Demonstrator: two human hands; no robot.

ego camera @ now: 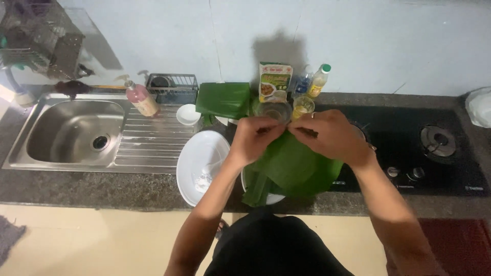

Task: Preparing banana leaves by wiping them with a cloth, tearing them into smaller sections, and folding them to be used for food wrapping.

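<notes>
Both hands meet over a large green banana leaf (294,168) that lies across a white plate (273,198) at the counter's front edge. My left hand (255,138) pinches the leaf's top edge with closed fingers. My right hand (330,135), with a ring on one finger, grips the same edge just beside it. The leaf folds upward between the two hands. Whatever lies inside the fold is hidden.
A large white bowl (202,166) sits left of the leaf. Behind are folded leaves (224,99), a glass bowl (272,110), a box (275,82), an oil bottle (318,81) and a small white bowl (188,114). A steel sink (76,130) is left, a gas hob (429,145) right.
</notes>
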